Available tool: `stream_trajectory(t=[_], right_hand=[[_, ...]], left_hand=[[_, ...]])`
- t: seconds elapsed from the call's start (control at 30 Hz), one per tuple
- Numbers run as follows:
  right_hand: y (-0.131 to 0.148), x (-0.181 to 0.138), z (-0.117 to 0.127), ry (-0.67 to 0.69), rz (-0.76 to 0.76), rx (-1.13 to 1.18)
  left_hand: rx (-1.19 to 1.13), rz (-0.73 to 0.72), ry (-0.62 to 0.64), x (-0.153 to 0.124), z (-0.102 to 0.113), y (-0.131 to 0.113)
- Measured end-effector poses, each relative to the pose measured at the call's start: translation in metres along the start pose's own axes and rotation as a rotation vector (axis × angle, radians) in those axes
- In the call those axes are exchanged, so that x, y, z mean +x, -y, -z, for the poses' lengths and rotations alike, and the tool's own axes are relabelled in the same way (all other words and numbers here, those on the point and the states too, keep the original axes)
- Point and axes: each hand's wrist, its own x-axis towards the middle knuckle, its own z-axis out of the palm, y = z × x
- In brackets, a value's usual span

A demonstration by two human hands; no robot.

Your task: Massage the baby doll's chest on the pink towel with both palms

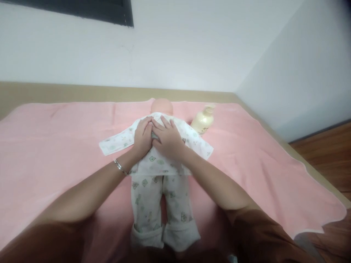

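Note:
A baby doll [161, 106] lies on a pink sheet, its bald head away from me, no face showing. It wears a white printed top [153, 164] with the sleeves spread out and matching trousers [148, 197] with turned-up cuffs. My left hand [143, 133] rests flat on the upper part of the top, fingers stretched towards the head. Beside it my right hand [168, 137] lies on the same cloth with its fingers spread. The two hands touch near the fingertips, and neither grips anything.
A cream pump bottle [203, 118] leans by the doll's right-hand sleeve. The pink sheet [68, 146] covers a tan surface [82, 92] against a white wall. A dark framed panel [104, 11] is at upper left; wooden floor [329, 153] shows at right.

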Motion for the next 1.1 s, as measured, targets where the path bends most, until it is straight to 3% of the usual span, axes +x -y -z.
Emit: stream_trajectory(t=[0.2, 0.37, 0.43, 0.53, 0.7, 0.87, 1.03, 1.1], right_hand=[[-0.037, 0.02, 0.007, -0.012, -0.098, 0.048], [-0.007, 0.005, 0.012, -0.024, -0.292, -0.084], [0.011, -0.005, 0.015, 0.008, -0.228, -0.127], [0.022, -0.012, 0.017, 0.107, -0.019, -0.098], [-0.015, 0.006, 0.019, 0.184, 0.07, -0.008], [-0.047, 0.021, 0.015, 0.048, -0.141, 0.04], [-0.011, 0.001, 0.01, -0.008, -0.282, -0.143], [0.009, -0.01, 0.01, 0.009, -0.168, -0.182]], left_hand=[[0.001, 0.083, 0.026, -0.003, 0.002, -0.01], [-0.038, 0.13, 0.03, -0.004, 0.002, -0.013], [-0.063, 0.145, 0.014, -0.003, 0.001, -0.011], [-0.12, 0.171, -0.011, -0.002, 0.0, -0.005], [-0.079, 0.141, -0.02, -0.002, 0.001, -0.006], [0.01, 0.063, 0.0, -0.003, 0.002, -0.01], [0.014, 0.074, -0.001, -0.004, 0.002, -0.01], [0.007, 0.081, 0.003, -0.004, 0.003, -0.01]])
